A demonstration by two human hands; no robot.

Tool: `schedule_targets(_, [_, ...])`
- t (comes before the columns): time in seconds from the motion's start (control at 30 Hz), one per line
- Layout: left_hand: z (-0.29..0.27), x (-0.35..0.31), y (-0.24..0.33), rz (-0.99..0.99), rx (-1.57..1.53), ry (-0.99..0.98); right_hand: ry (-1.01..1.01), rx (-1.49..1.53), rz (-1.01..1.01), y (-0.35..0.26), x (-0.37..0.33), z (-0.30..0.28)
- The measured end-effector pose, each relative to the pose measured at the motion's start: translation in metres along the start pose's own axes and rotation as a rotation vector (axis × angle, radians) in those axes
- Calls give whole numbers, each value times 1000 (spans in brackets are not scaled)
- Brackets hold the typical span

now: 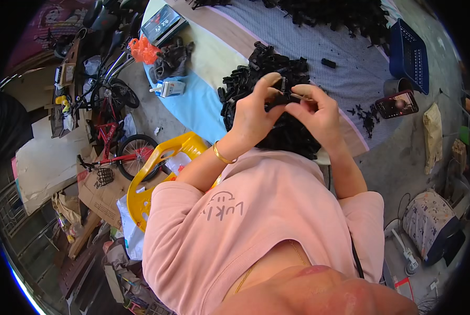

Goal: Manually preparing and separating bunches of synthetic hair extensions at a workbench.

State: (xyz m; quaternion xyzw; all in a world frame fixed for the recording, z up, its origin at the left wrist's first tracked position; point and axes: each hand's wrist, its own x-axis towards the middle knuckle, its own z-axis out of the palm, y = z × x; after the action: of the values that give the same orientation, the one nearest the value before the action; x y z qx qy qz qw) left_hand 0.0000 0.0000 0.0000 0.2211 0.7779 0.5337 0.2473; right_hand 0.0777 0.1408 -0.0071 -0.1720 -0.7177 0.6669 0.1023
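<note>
My left hand [253, 113] and my right hand [319, 115] meet in front of my chest, fingertips pinched close together. Between them is a small black plastic piece [282, 98], its exact kind too small to make out. Both hands are closed on it, thumbs toward each other. Right under and behind them lies a heap of similar black plastic parts [266, 60], spilling toward my lap. A single black part [328, 63] lies apart on the checked cloth, to the right of the heap.
A bigger black pile [329, 18] covers the table's far side. To the right are a phone [397, 104], small black scraps [368, 118] and a blue basket [409, 55]. Left stand a blue-white carton [171, 88], orange bag [143, 51], yellow chair [140, 189] and red bicycle [109, 139].
</note>
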Motion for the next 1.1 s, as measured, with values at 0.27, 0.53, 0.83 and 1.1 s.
schedule_targets(0.27, [-38,10,22,66,-275,-536,-232,188,20,-1,6,-27])
schedule_targets(0.53, [-25,14,1,-159,-946,-663,-273,445,-4,3,7,-26])
schedule_targets(0.83, [-20,11,-4,-163,-954,-607,-326,245,-152,-8,10,-23])
schedule_targets(1.1, [-12,9,4,-126,-678,-335,-122,156,-129,-8,6,-7])
